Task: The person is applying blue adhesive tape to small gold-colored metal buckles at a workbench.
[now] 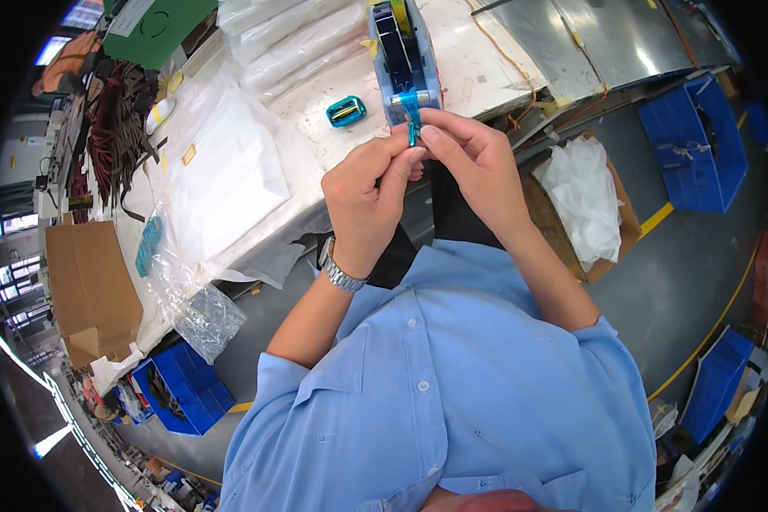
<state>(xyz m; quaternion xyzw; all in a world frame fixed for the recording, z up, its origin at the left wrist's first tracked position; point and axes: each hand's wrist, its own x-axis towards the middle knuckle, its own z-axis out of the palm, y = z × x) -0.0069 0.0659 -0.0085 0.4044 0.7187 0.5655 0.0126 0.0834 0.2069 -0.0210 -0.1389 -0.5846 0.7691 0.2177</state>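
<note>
At the near edge of the white table, my left hand [367, 183] and my right hand [478, 162] meet in front of a blue tape dispenser [435, 92]. Both are closed, thumbs and fingertips pinching a small shiny teal piece [413, 134]. Most of that piece is covered by the fingers, so its kind cannot be made out. A strip of clear bluish tape [410, 104] runs from the dispenser down to it. To the left of the dispenser lies a teal metallic buckle-like frame [346, 111], touched by neither hand.
Stacked clear plastic bags [290, 38] and a white plastic sheet [226, 162] cover the table's left part. Dark straps [111, 128] hang beyond. A cardboard box [90, 286] stands left; another carton [627, 222] with white plastic sits right, near a blue bin [691, 162].
</note>
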